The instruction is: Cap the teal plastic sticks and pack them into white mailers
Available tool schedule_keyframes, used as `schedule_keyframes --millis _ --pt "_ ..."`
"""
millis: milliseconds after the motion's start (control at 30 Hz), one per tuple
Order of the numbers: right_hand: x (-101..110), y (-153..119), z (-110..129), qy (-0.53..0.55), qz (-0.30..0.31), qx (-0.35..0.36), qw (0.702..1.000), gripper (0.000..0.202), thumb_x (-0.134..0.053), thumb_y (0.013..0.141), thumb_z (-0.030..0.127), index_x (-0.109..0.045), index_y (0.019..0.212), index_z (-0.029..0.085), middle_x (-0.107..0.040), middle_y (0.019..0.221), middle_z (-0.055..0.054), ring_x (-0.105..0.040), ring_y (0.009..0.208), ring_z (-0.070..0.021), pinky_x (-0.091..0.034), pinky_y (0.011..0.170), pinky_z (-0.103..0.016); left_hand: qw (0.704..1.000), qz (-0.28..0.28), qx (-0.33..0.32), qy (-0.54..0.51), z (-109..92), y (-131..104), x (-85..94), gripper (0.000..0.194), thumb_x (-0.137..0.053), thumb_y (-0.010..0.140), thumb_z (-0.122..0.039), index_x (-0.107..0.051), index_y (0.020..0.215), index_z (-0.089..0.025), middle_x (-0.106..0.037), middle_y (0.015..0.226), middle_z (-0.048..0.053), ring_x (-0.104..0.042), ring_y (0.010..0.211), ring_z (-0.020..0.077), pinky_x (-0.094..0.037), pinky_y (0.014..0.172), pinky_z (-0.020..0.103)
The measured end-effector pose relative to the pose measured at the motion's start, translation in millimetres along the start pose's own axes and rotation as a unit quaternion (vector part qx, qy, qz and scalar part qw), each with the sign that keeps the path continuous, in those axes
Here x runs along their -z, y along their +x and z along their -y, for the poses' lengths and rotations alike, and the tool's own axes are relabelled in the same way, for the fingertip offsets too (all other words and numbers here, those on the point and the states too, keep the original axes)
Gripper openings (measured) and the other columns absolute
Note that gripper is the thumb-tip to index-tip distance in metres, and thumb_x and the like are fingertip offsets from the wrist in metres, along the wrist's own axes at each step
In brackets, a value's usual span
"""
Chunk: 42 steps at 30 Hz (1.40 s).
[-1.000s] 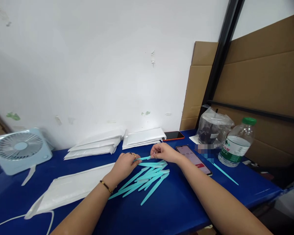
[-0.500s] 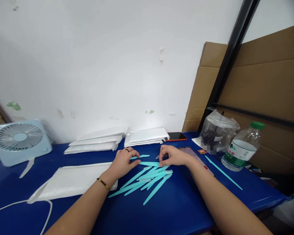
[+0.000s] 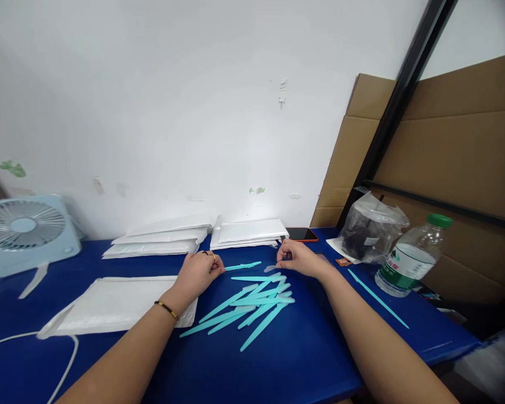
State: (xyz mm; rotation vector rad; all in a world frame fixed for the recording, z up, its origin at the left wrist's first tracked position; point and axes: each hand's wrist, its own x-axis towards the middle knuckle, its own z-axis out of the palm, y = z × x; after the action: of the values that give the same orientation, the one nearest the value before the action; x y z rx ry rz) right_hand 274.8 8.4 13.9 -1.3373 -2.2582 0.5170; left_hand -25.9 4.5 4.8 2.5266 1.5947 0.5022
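My left hand (image 3: 202, 273) pinches one end of a teal eyebrow razor (image 3: 243, 266), which points right just above the blue table. My right hand (image 3: 295, 257) is closed in a pinch at a small translucent blade cap (image 3: 270, 269), a short gap from the razor's tip. Below both hands lies a loose fan of several teal razors (image 3: 261, 321), their capped ends mostly toward the right. Left of them, partly behind my left forearm, rests a white padded envelope (image 3: 109, 306).
White envelopes stand stacked in two piles, left (image 3: 155, 246) and middle (image 3: 248, 231), by the wall. A phone (image 3: 302, 234), bagged cup (image 3: 364, 235), water bottle (image 3: 406, 264) and lone razor (image 3: 379, 298) are at right. A fan (image 3: 29, 235) with a white cable (image 3: 69, 365) is left.
My right hand has let go of a razor on the pile and moved up to the translucent cap. My left hand has drawn left, now pinching the upper razor's end. The view shifted slightly.
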Motion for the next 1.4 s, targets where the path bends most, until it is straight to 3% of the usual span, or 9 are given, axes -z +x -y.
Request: schedule_keyframes --millis 267,533,633,733,833,933,1067,1200,1400 --pt "-4.9 -6.4 5.7 -0.012 0.115 0.018 0.993 0.022 -0.07 0.065 0.038 -0.068 0.073 0.018 -0.055 0.084 -0.003 -0.053 0.072 -0.0138 -0.04 0.06 -0.022 0.996 0.005 -0.078 -0.046 -16.7 -5.7 -8.2 0.028 -0.048 0.08 -0.047 -0.063 0.092 -0.026 -0.062 0.094 0.002 -0.055 0.09 0.0203 -0.036 0.079 0.033" --pt "-10.8 -2.5 15.7 -0.013 0.071 0.053 0.996 0.017 -0.068 0.071 0.034 -0.065 0.073 0.017 -0.054 0.081 -0.002 -0.052 0.071 -0.0122 -0.039 0.062 -0.021 0.991 0.05 -0.111 -0.051 -25.1 -7.2 -4.6 0.033 -0.043 0.084 -0.048 -0.066 0.086 -0.025 -0.066 0.083 0.001 -0.058 0.082 0.0185 -0.036 0.074 0.029" --pt "-5.0 -2.4 10.4 -0.02 0.075 0.074 0.994 0.014 -0.068 0.071 0.031 -0.065 0.073 0.017 -0.054 0.08 -0.001 -0.052 0.071 -0.012 -0.039 0.062 -0.021 0.991 0.029 -0.111 -0.067 -25.3 -7.5 2.0 0.032 -0.038 0.087 -0.043 -0.065 0.084 -0.024 -0.067 0.084 -0.001 -0.058 0.079 0.0164 -0.037 0.073 0.028" --pt "1.8 -1.3 -2.9 -0.024 0.036 0.057 0.997 0.014 -0.067 0.071 0.031 -0.064 0.07 0.016 -0.053 0.078 -0.001 -0.052 0.07 -0.0121 -0.039 0.062 -0.022 0.996 -0.02 -0.065 -0.057 -17.4 -5.2 5.2 0.034 -0.035 0.088 -0.04 -0.063 0.078 -0.022 -0.067 0.083 0.0 -0.059 0.079 0.0174 -0.038 0.072 0.028" --pt "3.7 1.6 -19.7 -0.042 -0.029 0.002 0.999 0.018 -0.067 0.07 0.033 -0.066 0.077 0.016 -0.056 0.081 -0.003 -0.053 0.07 -0.0139 -0.041 0.064 -0.025 0.999 -0.012 0.001 -0.048 -5.8 -3.0 3.2 0.033 -0.036 0.086 -0.041 -0.063 0.081 -0.023 -0.067 0.081 0.001 -0.06 0.077 0.0189 -0.04 0.068 0.029" --pt "-1.9 5.3 -32.0 -0.072 -0.039 -0.012 0.997 0.021 -0.057 0.077 0.022 -0.067 0.094 0.018 -0.061 0.095 -0.007 -0.056 0.084 -0.0182 -0.043 0.078 -0.029 0.999 -0.013 0.015 -0.026 -4.4 -5.0 -1.2 0.032 -0.038 0.085 -0.04 -0.063 0.097 -0.023 -0.065 0.097 0.004 -0.059 0.092 0.0218 -0.043 0.076 0.032" --pt "-13.9 9.9 -38.1 -0.144 -0.017 -0.014 0.989 0.048 -0.04 0.073 0.002 -0.061 0.114 0.018 -0.058 0.118 -0.008 -0.047 0.111 -0.0207 -0.034 0.096 -0.031 0.998 0.029 -0.051 -0.036 -22.3 -14.8 -4.4 0.044 -0.034 0.088 -0.042 -0.05 0.125 -0.024 -0.049 0.131 0.006 -0.045 0.119 0.0222 -0.035 0.098 0.035" --pt "-22.7 14.2 -37.4 -0.213 -0.008 -0.028 0.977 0.061 -0.039 0.069 0.0 -0.051 0.126 0.018 -0.05 0.13 -0.008 -0.04 0.118 -0.023 -0.032 0.097 -0.034 0.99 0.116 -0.071 -0.024 -36.0 -22.8 -7.6 0.055 -0.03 0.089 -0.05 -0.039 0.134 -0.021 -0.032 0.143 0.008 -0.028 0.132 0.0241 -0.023 0.107 0.04" --pt "-29.0 20.9 -30.8 -0.252 -0.005 -0.066 0.965 0.068 -0.041 0.071 0.003 -0.039 0.135 0.025 -0.042 0.138 -0.003 -0.038 0.118 -0.0285 -0.037 0.09 -0.041 0.991 0.103 -0.077 -0.033 -27.1 -19.5 -14.9 0.064 -0.025 0.088 -0.057 -0.031 0.138 -0.018 -0.027 0.145 0.009 -0.023 0.134 0.0232 -0.019 0.109 0.042"
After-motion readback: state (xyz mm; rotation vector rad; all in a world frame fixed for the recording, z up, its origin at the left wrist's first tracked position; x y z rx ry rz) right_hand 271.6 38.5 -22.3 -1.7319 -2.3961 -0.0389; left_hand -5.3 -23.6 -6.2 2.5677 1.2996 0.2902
